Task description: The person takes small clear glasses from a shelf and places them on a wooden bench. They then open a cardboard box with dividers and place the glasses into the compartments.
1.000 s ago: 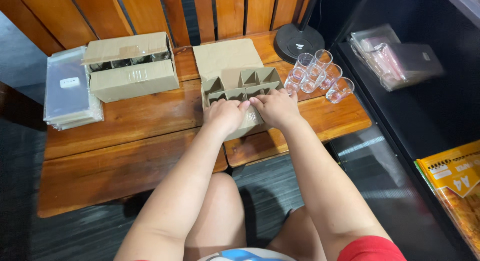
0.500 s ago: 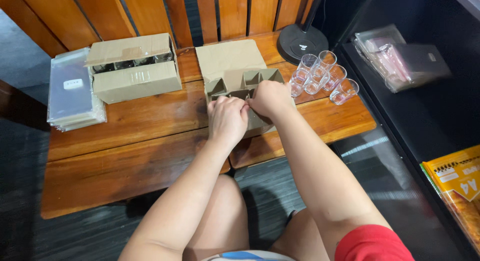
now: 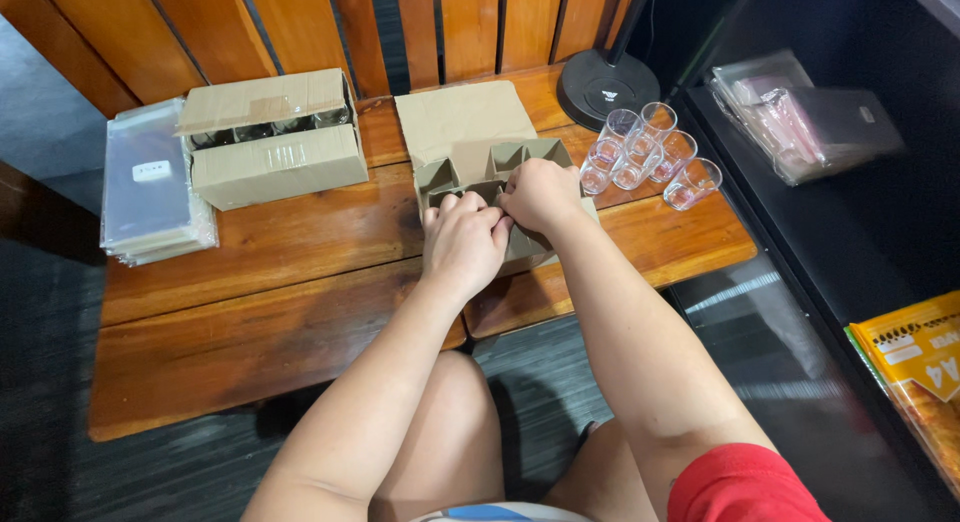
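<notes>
Both hands — left hand (image 3: 463, 240), right hand (image 3: 540, 194) — are curled, fingers pinching the near divider of the open cardboard box (image 3: 480, 167) on the counter (image 3: 280, 252). The clear glasses (image 3: 645, 154) stand just right of the box. The divider looks mid-seating — pressing it level seems due next.

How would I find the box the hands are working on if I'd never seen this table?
Start at the long wooden bench and go to its right half, beside the cluster of clear glasses. The open cardboard box lies there under both hands. Unlike the other cardboard box further left, which holds glasses, its divider cells are empty.
</notes>
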